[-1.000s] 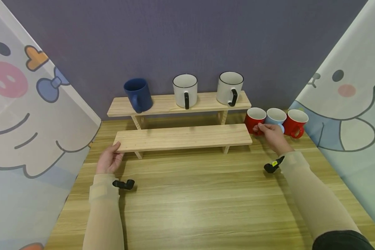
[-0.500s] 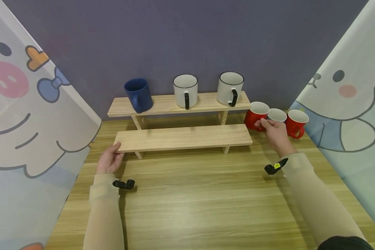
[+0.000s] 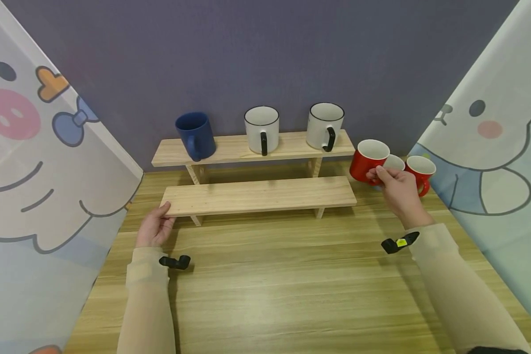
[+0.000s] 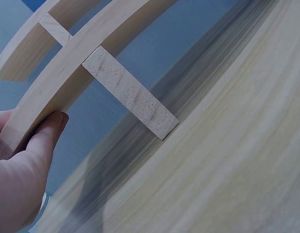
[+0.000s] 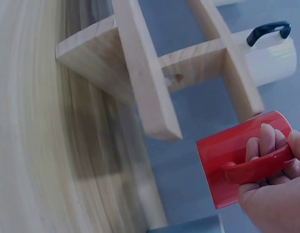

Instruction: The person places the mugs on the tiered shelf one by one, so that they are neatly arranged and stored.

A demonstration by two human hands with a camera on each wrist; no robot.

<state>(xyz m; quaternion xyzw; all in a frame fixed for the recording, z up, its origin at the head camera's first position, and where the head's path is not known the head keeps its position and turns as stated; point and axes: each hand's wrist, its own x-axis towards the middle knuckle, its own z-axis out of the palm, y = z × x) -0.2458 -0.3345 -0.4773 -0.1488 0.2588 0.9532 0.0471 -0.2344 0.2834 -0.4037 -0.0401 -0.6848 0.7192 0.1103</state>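
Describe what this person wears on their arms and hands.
The left hand and right hand are bare. Pale beige sleeves reach both wrists, where small black devices sit; the right device bears a yellow patch.

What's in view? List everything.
Shelf boards: 2, pale wood, two tiers
Dark blue mug: 1, navy, upper board, left
Black-handled mugs: 2, white, upper board
Held red mug: 1, red, in right hand
Standing red mug: 1, red, tabletop, right
Light-blue mug: 1, light blue, partly behind right hand
Tabletop: 1, yellowish wood, below
Wall: 1, grey-purple, back
Cartoon panels: 2, whitish, both sides
Wrist cameras: 2, black, wrists
Sleeves: 2, beige, forearms
Left hand: 1, bare, gripping lower board
Right hand: 1, bare, on mug handle
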